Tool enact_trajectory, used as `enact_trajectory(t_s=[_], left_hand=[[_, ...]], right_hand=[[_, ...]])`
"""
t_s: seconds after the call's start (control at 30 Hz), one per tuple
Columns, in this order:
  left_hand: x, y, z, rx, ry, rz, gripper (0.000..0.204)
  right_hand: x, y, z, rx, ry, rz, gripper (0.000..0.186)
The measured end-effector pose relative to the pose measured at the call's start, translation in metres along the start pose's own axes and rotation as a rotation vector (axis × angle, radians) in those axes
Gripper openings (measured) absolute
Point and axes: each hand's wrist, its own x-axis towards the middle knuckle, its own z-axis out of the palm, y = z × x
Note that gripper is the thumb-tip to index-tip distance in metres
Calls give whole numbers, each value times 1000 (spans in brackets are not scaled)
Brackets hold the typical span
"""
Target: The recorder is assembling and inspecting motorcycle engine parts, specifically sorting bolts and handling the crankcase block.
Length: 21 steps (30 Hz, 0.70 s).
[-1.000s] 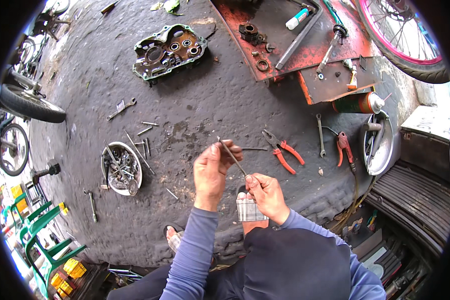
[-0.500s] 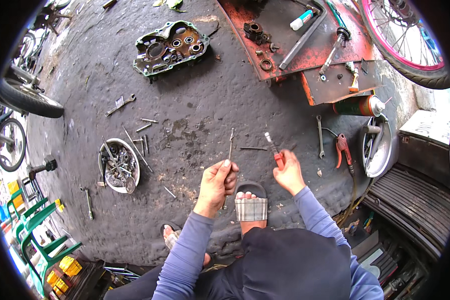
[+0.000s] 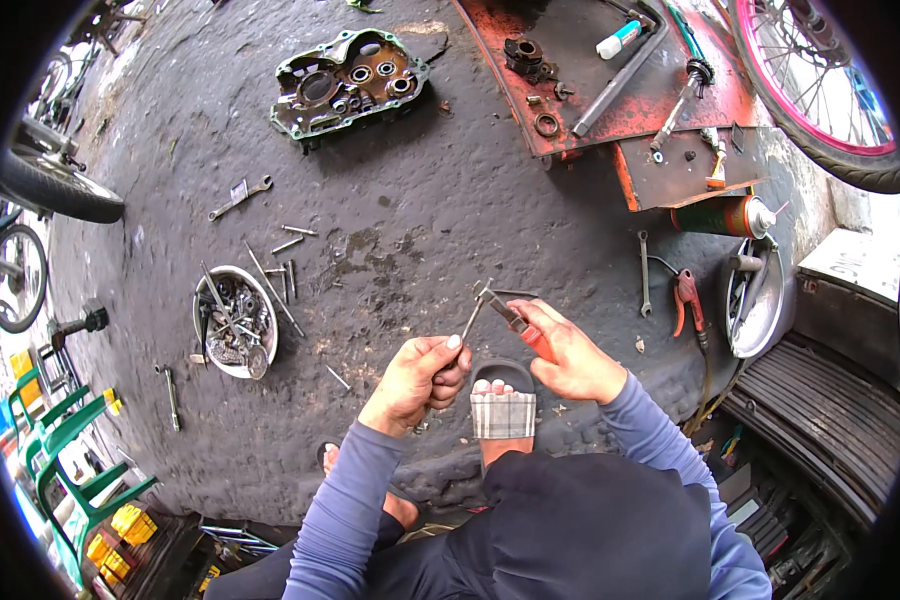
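Note:
My left hand (image 3: 418, 382), fingers closed, grips a thin metal rod (image 3: 469, 328) that rises from its fingertips. My right hand (image 3: 575, 355) is wrapped round the red-handled pliers (image 3: 505, 310), whose jaws are at the upper end of the rod. Both hands are above my sandalled foot (image 3: 503, 420). To their left sits a white bowl (image 3: 203, 349) full of small metal parts and tools, with several loose metal pins (image 3: 280, 272) beside it. To the right a wrench (image 3: 644, 275) lies on the dark ground, near a red-handled air gun (image 3: 686, 300).
A greasy engine casing (image 3: 350, 90) and an open-end wrench (image 3: 240, 199) lie farther out. A rusty red metal plate (image 3: 530, 120) holds parts, near a spray can (image 3: 720, 217) and a bicycle wheel (image 3: 850, 157). Green plastic chairs (image 3: 80, 450) stand at the left, a metal basin (image 3: 760, 325) at the right.
My right hand left the rod, took hold of the pliers from the ground and brought them leftward to the rod's tip. My left hand shifted slightly, still holding the rod.

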Motion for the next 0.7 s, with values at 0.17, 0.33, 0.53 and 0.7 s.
enact_trajectory(t_s=[0.17, 0.33, 0.53, 0.7], left_hand=[[-4, 3, -4, -55, -11, -83, 32], [-5, -3, -5, 165, 101, 29, 29], [1, -22, -3, 1171, 487, 669, 17], [1, -27, -4, 1295, 651, 898, 16]], right_hand=[[0, 7, 5, 24, -69, -6, 65], [-3, 0, 8, -65, -37, 38, 59], [-8, -22, 18, -109, -70, 253, 51], [-6, -23, 31, -54, -22, 269, 53]])
